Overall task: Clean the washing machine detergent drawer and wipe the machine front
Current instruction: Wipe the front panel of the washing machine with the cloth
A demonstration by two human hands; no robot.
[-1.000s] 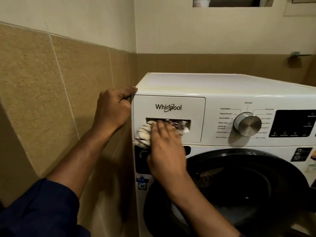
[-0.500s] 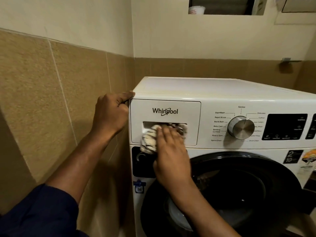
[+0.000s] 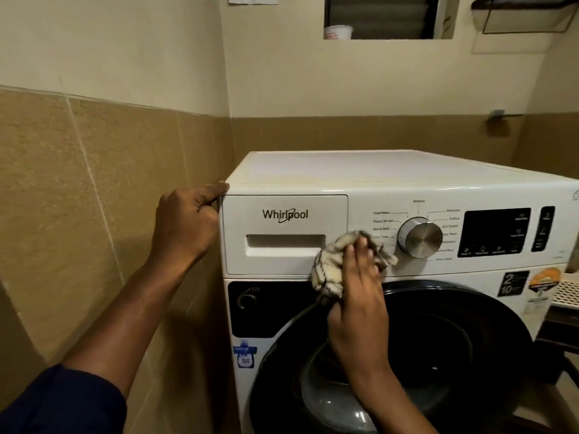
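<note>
A white front-loading washing machine (image 3: 391, 170) fills the right half of the view. Its detergent drawer (image 3: 283, 233) is pushed in at the top left, the handle recess uncovered. My right hand (image 3: 357, 286) presses a crumpled cream cloth with dark stripes (image 3: 336, 261) against the control panel, just right of the drawer and left of the silver program dial (image 3: 419, 237). The fingers lie fairly straight over the cloth, with the thumb curled under it. My left hand (image 3: 185, 223) grips the machine's top left corner, fingers curled.
A tan tiled wall (image 3: 94, 214) stands close on the machine's left. The dark round door (image 3: 438, 355) lies below my right hand. A display panel (image 3: 496, 231) sits right of the dial. A white lattice basket edge (image 3: 568, 291) shows at the far right.
My right hand has slid the cloth rightward, out of the drawer's handle recess and onto the control panel beside the dial. My left hand has stayed on the corner. The view tilted up.
</note>
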